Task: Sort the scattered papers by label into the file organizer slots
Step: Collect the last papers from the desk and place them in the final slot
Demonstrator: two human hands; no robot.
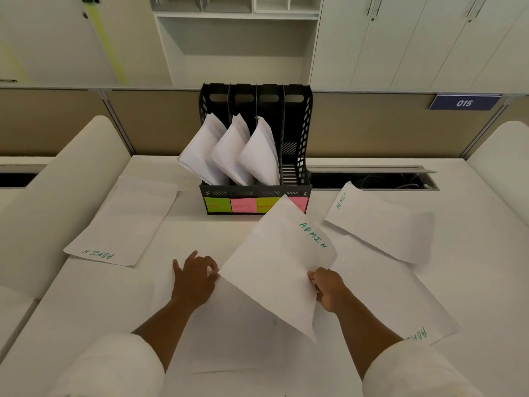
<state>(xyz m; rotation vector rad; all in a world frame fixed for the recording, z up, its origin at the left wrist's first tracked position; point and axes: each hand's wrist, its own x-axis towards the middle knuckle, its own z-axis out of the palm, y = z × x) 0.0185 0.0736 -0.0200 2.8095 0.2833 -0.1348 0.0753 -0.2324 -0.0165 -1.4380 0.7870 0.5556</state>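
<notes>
A black file organizer (304, 156) with four slots stands at the back of the desk; coloured sticky labels run along its front. Its three left slots hold white paper stacks (229, 150), and the rightmost slot looks empty. My right hand (326, 287) grips the right edge of a white sheet marked ADMIN (274, 265), lifted and tilted in front of the organizer. My left hand (196, 277) pinches the same sheet's left corner. More ADMIN sheets lie flat: one at the left (123, 224), one at the right (380, 222), one at the near right (400, 296), and another sheet under my arms (229, 339).
A cable trough (372, 180) opens in the desk behind the right sheet. Curved white dividers (57, 196) rise at both sides. A beige partition with a blue "015" sign (463, 103) and white cabinets stand behind the desk.
</notes>
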